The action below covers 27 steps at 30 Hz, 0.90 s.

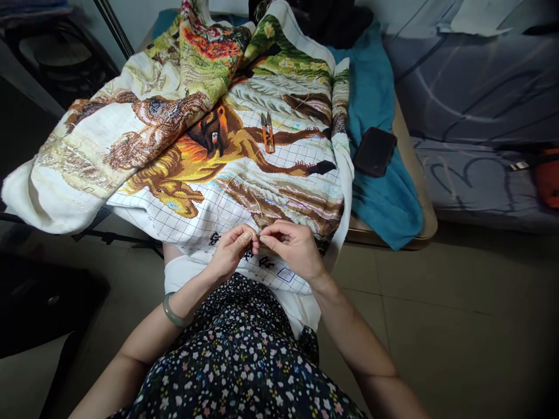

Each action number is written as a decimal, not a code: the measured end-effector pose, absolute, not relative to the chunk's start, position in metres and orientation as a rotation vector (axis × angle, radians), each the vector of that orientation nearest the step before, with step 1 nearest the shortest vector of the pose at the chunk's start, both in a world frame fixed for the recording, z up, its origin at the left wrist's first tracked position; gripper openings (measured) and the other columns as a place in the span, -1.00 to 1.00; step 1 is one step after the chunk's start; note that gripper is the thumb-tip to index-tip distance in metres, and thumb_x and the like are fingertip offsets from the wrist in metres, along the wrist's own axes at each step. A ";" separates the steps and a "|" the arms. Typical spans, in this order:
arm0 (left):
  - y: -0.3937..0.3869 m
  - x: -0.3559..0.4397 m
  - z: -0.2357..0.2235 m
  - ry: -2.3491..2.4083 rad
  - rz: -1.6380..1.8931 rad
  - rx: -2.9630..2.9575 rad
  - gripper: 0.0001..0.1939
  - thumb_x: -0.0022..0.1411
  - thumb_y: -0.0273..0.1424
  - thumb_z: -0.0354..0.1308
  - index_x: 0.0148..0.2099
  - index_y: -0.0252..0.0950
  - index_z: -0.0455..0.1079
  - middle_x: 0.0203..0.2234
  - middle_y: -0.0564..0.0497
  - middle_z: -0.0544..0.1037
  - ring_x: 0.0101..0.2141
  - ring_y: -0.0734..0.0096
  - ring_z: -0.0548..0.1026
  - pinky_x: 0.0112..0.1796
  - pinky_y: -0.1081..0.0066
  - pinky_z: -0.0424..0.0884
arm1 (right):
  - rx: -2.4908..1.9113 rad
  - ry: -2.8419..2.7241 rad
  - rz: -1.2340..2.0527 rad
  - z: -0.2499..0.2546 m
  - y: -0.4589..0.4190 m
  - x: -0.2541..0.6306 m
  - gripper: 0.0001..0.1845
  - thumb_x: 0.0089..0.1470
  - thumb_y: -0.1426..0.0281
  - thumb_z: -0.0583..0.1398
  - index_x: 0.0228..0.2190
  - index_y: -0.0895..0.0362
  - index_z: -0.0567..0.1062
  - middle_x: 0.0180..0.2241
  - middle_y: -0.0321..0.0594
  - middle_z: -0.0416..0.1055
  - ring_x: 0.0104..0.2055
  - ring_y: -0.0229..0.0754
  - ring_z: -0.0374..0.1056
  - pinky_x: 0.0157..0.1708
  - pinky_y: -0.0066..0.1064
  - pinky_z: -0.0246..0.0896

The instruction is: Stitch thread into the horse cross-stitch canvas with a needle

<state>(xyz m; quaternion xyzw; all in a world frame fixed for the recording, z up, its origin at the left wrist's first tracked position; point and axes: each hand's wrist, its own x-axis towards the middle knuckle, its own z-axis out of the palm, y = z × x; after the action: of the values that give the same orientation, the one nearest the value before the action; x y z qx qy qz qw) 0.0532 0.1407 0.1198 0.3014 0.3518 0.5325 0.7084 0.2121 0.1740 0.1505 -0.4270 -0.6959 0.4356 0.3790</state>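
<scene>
Fingertips (pixel 247 236) press together on left hand (pixel 236 247) and right hand (pixel 293 245), whatever they pinch too fine to make out, just over embroidered cloth (pixel 279 189) spreading forward, soft and likely weighty in bulk, best gathered by its white border (pixel 347 174), orange snips (pixel 266 131) lying on it beyond.

1. Left hand (pixel 233 250) and right hand (pixel 294 247) bare; both forearms likewise uncovered;
2. Bangle (pixel 172 315) around left wrist; grey-green, smooth, rounded, closed ring;
3. Garment (pixel 236 366) over torso and lap; near-black ground; scattered small blossoms, white and pale pink; yellow and blue flecks.
</scene>
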 end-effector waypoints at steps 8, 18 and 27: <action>0.141 0.053 0.120 0.759 1.172 0.671 -0.65 0.13 -0.13 0.30 -0.38 -0.35 0.39 -0.56 0.04 0.43 -0.49 0.50 0.37 -0.37 0.46 0.27 | -1.050 -1.810 1.086 0.150 0.175 0.212 -0.90 0.06 0.46 0.25 -0.44 0.14 0.60 -0.45 -0.25 0.49 -0.41 -0.26 0.37 -0.39 -0.43 0.24; 0.141 0.054 0.121 0.744 1.176 0.649 -0.67 0.13 -0.16 0.31 -0.38 -0.35 0.40 -0.55 0.04 0.43 -0.49 0.51 0.37 -0.38 0.47 0.28 | -1.030 -1.801 1.051 0.151 0.176 0.210 -0.91 0.04 0.48 0.26 -0.44 0.13 0.60 -0.45 -0.24 0.50 -0.40 -0.25 0.37 -0.38 -0.42 0.26; 0.141 0.053 0.121 0.755 1.176 0.656 -0.66 0.12 -0.15 0.31 -0.39 -0.34 0.39 -0.56 0.04 0.44 -0.49 0.50 0.37 -0.38 0.46 0.28 | -1.015 -1.830 1.032 0.151 0.176 0.210 -0.90 0.04 0.51 0.25 -0.45 0.15 0.60 -0.46 -0.26 0.49 -0.42 -0.28 0.36 -0.40 -0.45 0.24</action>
<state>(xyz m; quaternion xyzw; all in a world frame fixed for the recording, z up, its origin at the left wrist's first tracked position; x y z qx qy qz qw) 0.0533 0.1411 0.1213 0.2962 0.3411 0.5315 0.7165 0.2103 0.1764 0.1512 -0.3998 -0.7212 0.4065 0.3934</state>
